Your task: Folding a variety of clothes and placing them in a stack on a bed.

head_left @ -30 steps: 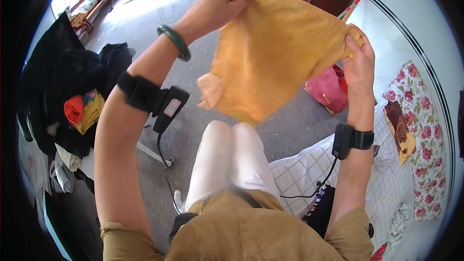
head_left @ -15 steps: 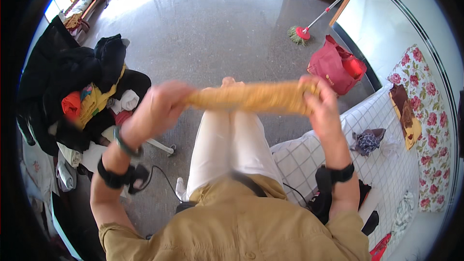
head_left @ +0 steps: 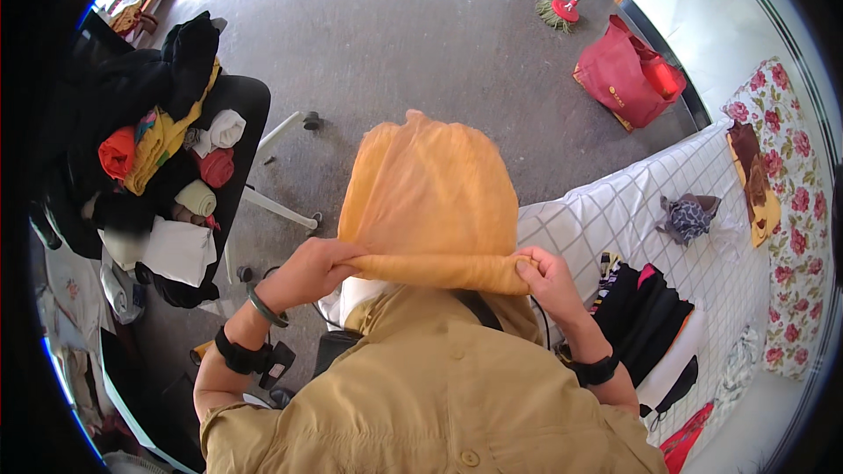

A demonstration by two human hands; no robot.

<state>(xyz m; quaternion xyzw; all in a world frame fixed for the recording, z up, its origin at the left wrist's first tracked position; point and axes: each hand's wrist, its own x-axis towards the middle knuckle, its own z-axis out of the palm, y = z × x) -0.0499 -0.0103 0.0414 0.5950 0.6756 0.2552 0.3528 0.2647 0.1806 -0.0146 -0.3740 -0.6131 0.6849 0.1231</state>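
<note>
- Since half a second ago, the orange cloth (head_left: 430,202) has come in from arm's length to just in front of my chest, and it now hangs forward over my lap instead of being stretched in a thin band between my hands.
- Head view: my left hand (head_left: 309,269) grips the left end of the cloth's folded near edge, fingers curled tight around it.
- My right hand (head_left: 546,276) pinches the right end of the same edge, fingers (head_left: 527,269) pressed together on the fabric.
- Between the two hands the edge runs as a thick rolled fold, touching my tan shirt (head_left: 430,386).
- To my left a black chair (head_left: 233,123) carries a heap of mixed clothes (head_left: 162,145), well apart from the cloth.
- To my right lies a bed with a white checked sheet (head_left: 641,202), with folded dark clothes (head_left: 645,316) on it near my right forearm.
- Farther off on the grey floor (head_left: 395,35) sit a red bag (head_left: 625,75) and a mop (head_left: 562,9).
</note>
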